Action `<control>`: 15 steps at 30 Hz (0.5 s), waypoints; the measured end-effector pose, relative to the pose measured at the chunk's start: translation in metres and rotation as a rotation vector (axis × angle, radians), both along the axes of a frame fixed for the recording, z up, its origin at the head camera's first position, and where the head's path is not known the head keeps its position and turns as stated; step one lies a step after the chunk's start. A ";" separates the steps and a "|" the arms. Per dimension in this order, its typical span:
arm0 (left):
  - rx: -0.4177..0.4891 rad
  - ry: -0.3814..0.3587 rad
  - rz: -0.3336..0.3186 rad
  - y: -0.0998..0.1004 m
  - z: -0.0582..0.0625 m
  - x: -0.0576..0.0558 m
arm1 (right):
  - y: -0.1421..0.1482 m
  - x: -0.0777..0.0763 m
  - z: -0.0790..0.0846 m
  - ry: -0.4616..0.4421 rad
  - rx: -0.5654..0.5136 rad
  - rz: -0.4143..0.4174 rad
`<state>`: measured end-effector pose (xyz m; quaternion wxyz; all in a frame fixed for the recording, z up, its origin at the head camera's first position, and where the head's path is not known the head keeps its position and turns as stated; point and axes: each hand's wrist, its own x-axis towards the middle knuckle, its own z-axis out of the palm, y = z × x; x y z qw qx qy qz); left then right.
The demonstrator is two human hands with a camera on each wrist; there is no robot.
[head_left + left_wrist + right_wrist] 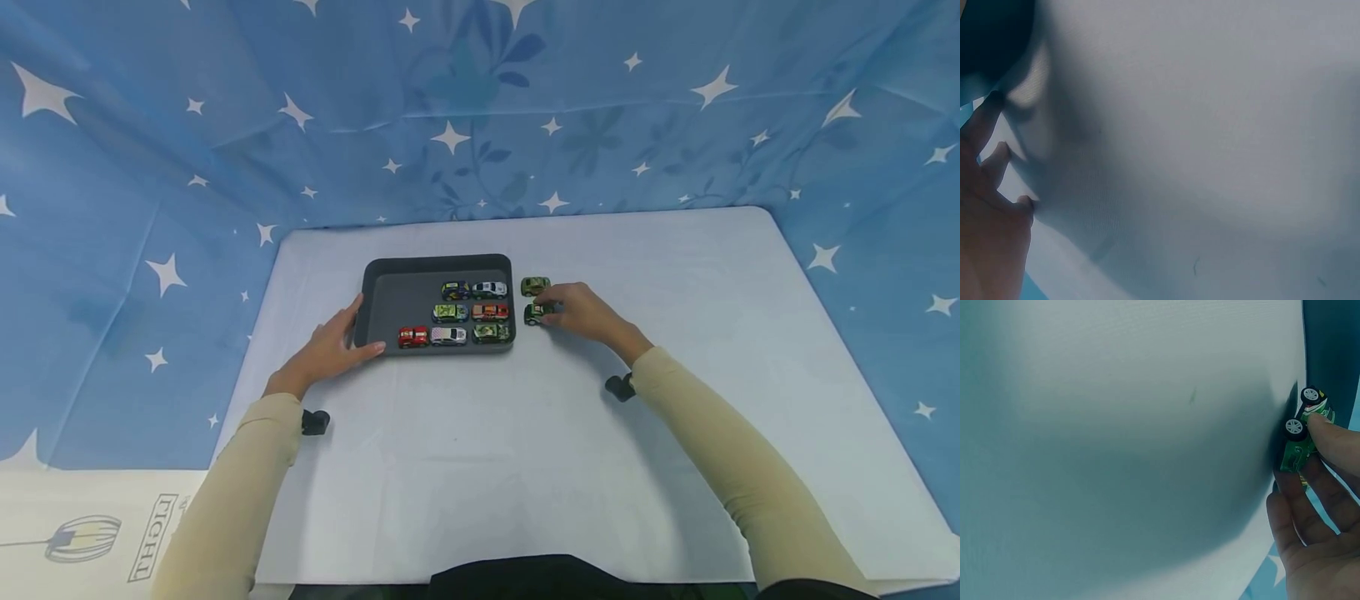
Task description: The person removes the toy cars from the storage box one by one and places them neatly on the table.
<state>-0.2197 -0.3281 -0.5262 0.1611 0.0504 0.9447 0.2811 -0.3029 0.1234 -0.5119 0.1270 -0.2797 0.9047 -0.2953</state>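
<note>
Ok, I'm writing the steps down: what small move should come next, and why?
Probably lift the dark green car into the gray tray: the right hand pinches it outside, the left hand touches the tray's left side, and bare space shows inside.

Free tabletop (465,450) before the tray (401,300), room inside at left; toy cars (490,312) crowding its right, raised rim (442,264) all round
</note>
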 end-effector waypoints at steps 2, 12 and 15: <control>-0.004 0.000 -0.004 0.000 0.001 0.000 | 0.000 0.000 0.000 0.001 0.005 0.003; -0.023 -0.013 0.000 0.001 0.001 -0.001 | -0.003 -0.001 -0.004 0.002 0.041 0.004; -0.018 -0.013 -0.001 0.001 0.001 -0.001 | -0.002 -0.001 -0.005 0.024 0.043 0.010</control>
